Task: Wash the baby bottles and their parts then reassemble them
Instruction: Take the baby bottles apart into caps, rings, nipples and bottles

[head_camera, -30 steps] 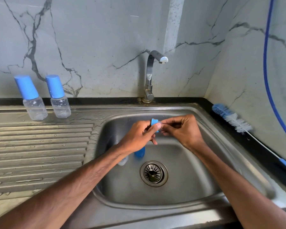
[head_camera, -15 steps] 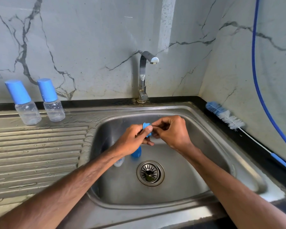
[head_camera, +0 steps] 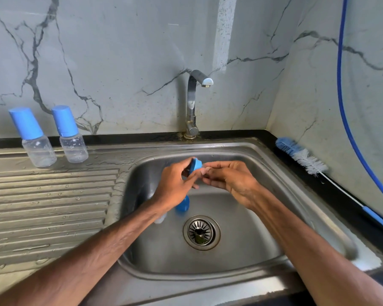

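My left grip (head_camera: 175,182) clasps the round blue plastic collar (head_camera: 196,166), right grip (head_camera: 230,180) pinching its clear teat (head_camera: 205,171) — over the steel sink (head_camera: 230,149), catching drips.

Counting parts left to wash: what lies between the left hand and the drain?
In the head view, a blue part and a clear piece lie there, partly hidden by the left hand and wrist.

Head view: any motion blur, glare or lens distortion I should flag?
Head view: right forearm motion-smeared toward the lower right; left hand and its blue plastic ring near sharp; the small translucent part pinched by the right hand too soft to identify; blown-out glare at the front right corner of the stainless steel sink; chrome tap crisp; wide-angle stretch at the bottom corners.
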Available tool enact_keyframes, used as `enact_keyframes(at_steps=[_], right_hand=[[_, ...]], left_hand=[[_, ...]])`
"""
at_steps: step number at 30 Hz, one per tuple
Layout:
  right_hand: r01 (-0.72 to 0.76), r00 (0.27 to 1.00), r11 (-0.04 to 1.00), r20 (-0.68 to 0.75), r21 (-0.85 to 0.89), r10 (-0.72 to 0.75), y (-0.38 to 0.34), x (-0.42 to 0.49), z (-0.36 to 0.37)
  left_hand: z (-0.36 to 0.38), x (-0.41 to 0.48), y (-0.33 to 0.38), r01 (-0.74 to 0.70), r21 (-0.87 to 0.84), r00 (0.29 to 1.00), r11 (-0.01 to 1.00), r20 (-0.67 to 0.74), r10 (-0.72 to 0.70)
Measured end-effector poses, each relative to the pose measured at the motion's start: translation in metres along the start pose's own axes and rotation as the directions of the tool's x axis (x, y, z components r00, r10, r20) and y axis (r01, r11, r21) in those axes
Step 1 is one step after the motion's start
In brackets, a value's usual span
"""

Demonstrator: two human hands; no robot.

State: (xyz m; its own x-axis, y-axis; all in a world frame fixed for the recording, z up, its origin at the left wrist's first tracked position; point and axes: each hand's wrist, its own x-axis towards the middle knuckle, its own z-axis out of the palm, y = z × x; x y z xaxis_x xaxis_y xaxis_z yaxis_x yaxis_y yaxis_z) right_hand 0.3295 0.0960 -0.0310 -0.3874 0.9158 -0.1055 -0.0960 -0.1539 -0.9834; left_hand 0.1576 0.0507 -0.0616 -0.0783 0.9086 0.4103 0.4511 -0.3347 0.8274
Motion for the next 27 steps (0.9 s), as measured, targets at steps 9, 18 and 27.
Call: enact_keyframes(at_steps=[9, 18, 27], right_hand=[[-0.120, 0.986, 0.987, 0.128, 0.103, 0.106, -0.002, 0.001, 0.002], [-0.056, 0.992, 0.998, 0.113, 0.024, 0.053, 0.001, 0.003, 0.007], [-0.143, 0.965, 0.967, 0.249, 0.213, 0.087, 0.001, 0.000, 0.011]], left_hand=[[-0.011, -0.002, 0.015, -0.197, 0.222, 0.970, 0.955, -0.100, 0.223], [-0.016, 0.001, 0.018, -0.245, 0.345, 0.955, 0.906, -0.078, 0.288], [-0.015, 0.001, 0.023, -0.266, 0.325, 0.940, 0.907, -0.119, 0.319]])
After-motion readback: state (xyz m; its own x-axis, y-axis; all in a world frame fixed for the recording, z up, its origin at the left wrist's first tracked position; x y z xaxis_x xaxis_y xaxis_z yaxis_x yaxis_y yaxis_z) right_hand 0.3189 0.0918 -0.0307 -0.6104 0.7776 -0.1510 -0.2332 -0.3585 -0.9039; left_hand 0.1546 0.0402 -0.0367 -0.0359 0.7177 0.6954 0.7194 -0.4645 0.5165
